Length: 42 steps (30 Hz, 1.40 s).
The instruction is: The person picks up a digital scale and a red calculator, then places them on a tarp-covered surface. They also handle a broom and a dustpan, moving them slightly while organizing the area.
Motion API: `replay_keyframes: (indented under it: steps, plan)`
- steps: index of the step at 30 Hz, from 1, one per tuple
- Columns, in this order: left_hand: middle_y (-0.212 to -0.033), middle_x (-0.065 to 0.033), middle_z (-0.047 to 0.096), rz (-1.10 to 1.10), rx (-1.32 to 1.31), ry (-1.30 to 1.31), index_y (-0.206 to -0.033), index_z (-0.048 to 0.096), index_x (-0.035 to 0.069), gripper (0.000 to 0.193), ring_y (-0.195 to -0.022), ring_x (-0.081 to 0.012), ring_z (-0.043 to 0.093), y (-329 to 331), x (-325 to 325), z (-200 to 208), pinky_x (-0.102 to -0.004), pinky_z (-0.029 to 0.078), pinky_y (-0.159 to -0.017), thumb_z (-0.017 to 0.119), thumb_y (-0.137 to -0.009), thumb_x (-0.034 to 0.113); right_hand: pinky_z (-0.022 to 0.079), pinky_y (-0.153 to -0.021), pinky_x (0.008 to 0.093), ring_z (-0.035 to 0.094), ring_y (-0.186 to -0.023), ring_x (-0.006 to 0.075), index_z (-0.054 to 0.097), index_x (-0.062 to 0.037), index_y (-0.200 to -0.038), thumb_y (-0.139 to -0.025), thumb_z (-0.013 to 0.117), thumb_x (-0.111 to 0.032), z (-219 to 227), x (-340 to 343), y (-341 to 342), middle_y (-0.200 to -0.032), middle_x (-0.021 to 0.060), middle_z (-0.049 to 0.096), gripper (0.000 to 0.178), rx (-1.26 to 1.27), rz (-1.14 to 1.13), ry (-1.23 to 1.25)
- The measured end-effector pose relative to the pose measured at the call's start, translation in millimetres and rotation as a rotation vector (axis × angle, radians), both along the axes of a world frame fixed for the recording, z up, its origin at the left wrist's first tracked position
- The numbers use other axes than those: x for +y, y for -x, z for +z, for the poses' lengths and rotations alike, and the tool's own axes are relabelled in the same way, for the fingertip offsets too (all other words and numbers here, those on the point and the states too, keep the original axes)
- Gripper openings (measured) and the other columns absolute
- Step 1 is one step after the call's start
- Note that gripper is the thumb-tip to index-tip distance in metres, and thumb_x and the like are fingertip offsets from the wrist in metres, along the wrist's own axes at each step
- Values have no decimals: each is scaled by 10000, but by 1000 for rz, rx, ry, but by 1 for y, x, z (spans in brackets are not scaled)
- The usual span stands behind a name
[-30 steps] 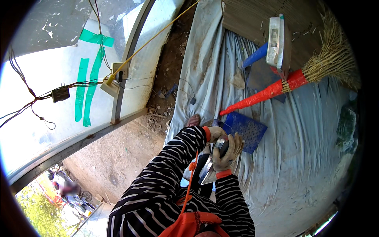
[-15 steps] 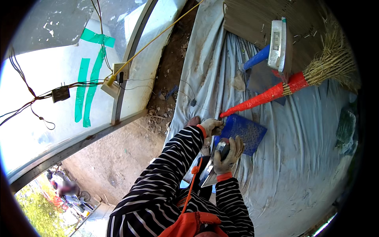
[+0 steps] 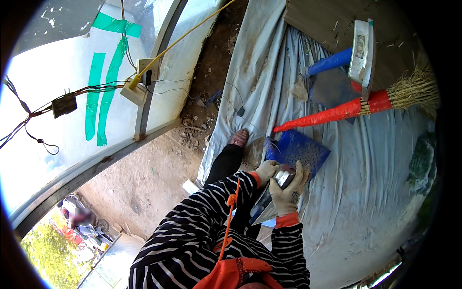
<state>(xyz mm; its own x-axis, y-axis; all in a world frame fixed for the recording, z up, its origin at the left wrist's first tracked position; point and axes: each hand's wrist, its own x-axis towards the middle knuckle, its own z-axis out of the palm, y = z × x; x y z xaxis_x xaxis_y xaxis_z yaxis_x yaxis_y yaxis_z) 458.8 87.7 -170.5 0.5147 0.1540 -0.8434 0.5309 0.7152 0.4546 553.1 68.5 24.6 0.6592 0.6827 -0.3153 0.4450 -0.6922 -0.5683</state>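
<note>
My right hand (image 3: 288, 191), in a pale work glove, is closed around a silver-edged, dark boxy device (image 3: 262, 206) that looks like a scale's display head. It is held tilted in front of my body. My left hand (image 3: 267, 171), also gloved, has its fingers curled together at the device's far left side; what they grip is hidden. Just beyond both hands lies a blue patterned metal platform (image 3: 303, 153), apparently a scale's base. The red-wrapped handle of a straw broom (image 3: 317, 118) points toward it from the right.
Another scale head (image 3: 362, 53) on a blue post (image 3: 331, 61) stands at the far right. A brown board (image 3: 332, 21) lies behind it. Wrinkled grey sheeting (image 3: 346, 192) covers the ground. To the left are a white panel (image 3: 57, 96) with wires and a power socket (image 3: 134, 94).
My left hand has drawn back toward me, from the platform's edge to the device. My right hand has shifted slightly right. My foot shows more fully on the sheeting.
</note>
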Motion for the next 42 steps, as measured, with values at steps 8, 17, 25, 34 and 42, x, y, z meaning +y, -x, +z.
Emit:
replay_keyframes:
  steps: [8, 17, 25, 34, 42]
  plan:
    - [-900, -30, 635, 231, -75, 429, -1064, 591, 25, 201, -716, -119, 605, -17, 4, 69, -260, 522, -681, 580, -929, 172, 285, -1055, 526, 241, -1333, 480, 424, -59, -1238, -608, 725, -112, 19, -60, -28, -1412, 346, 242, 700, 108, -42, -93]
    - [-926, -52, 652, 167, -277, 548, -1064, 616, 3, 193, -770, -125, 629, -60, -22, 87, -263, 537, -720, 606, -911, 121, 361, -1045, 435, 308, -1346, 380, 438, -63, -1241, -597, 674, -51, 56, -129, -90, -1445, 277, 246, 686, 218, -69, -57]
    - [-859, -40, 628, 57, -329, 641, -1006, 618, -18, 164, -715, -108, 590, -102, -82, 86, -238, 509, -658, 628, -872, 76, 341, -1075, 423, 320, -1351, 345, 435, -85, -1228, -543, 616, 12, 69, -175, -122, -1475, 225, 228, 716, 401, -209, -160]
    - [-784, -10, 565, -28, -402, 608, -993, 579, -24, 137, -664, -61, 476, -147, -134, 84, -212, 426, -604, 604, -886, 58, 298, -1086, 462, 335, -1333, 363, 425, -42, -1235, -595, 768, -135, 70, -229, -160, -1366, 233, 398, 732, 449, -190, -172]
    - [-834, -31, 616, -40, -553, 684, -1007, 582, -44, 155, -727, -58, 535, -185, -164, 81, -211, 459, -669, 600, -881, 45, 412, -1042, 488, 376, -1306, 342, 538, -155, -1103, -634, 841, -202, 73, -276, -172, -1428, 167, 349, 561, 534, -713, -213]
